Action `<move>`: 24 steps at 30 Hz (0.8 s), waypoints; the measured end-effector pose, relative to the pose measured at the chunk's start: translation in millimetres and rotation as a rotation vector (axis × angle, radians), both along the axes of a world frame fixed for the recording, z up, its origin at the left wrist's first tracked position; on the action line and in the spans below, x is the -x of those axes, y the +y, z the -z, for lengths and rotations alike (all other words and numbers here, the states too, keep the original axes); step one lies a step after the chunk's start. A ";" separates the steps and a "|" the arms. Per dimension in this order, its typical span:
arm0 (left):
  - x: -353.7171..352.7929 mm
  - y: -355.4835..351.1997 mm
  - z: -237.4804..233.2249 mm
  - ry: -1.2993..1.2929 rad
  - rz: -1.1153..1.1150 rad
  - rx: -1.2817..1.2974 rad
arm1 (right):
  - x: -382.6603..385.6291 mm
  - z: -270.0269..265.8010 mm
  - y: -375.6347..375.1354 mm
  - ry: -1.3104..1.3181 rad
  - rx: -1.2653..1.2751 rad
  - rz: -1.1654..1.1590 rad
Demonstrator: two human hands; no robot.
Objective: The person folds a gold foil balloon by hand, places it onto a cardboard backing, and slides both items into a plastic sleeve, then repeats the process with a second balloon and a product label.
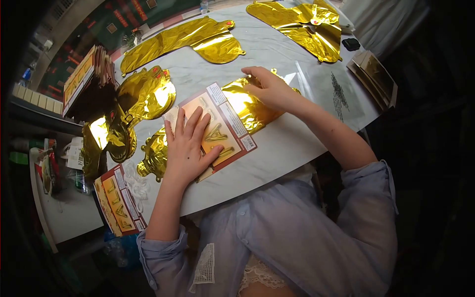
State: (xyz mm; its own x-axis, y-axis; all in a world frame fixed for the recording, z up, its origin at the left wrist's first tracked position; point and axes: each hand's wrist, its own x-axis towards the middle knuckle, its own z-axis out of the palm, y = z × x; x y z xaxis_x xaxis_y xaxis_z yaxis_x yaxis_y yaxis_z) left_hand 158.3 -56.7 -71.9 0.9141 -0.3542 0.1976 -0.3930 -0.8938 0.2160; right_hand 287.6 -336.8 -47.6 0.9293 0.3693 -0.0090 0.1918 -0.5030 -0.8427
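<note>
My left hand [187,148] lies flat with fingers spread on a printed card [225,126] with a red-brown border. Under the card is a gold foil piece [255,114], which sticks out on both sides. Over its right part, my right hand [269,86] is bent, with its fingertips at the foil's upper edge; whether they pinch anything is hidden. More gold foil pieces lie beyond: a long one [170,39] at the back and another [297,24] at the back right. To the left sits a pile of gold foil [143,94].
A stack of cards [81,81] stands at the table's left edge, and another printed card [116,203] at the front left near white string [136,183]. On the right are a clear plastic bag [336,94], a folded card packet [376,79] and a small black object [351,44].
</note>
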 end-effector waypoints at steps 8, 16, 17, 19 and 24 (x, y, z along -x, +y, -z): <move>1.4 -0.2 5.3 -0.029 -0.021 0.012 | -83.8 -20.3 -28.0 0.086 0.783 -0.115; 1.5 0.2 7.7 -0.012 -0.038 0.064 | -91.7 -38.7 -21.7 0.272 0.726 -0.242; 1.6 0.3 8.3 -0.014 -0.034 0.075 | -91.3 -38.7 -21.3 0.272 0.731 -0.242; 1.1 0.8 7.6 -0.018 -0.031 0.098 | -91.7 -36.6 -21.5 0.197 0.745 -0.206; 0.9 1.5 4.5 -0.004 -0.025 0.134 | -87.1 -25.5 -20.5 0.096 0.773 -0.097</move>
State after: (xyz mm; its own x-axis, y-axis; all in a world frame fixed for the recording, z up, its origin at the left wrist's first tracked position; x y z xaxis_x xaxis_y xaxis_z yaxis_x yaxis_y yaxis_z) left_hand 157.4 -55.2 -76.4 0.9213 -0.3018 0.2454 -0.3723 -0.8666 0.3321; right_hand 374.7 -357.3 -22.1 0.8753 0.3049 -0.3753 0.2090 -0.9384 -0.2752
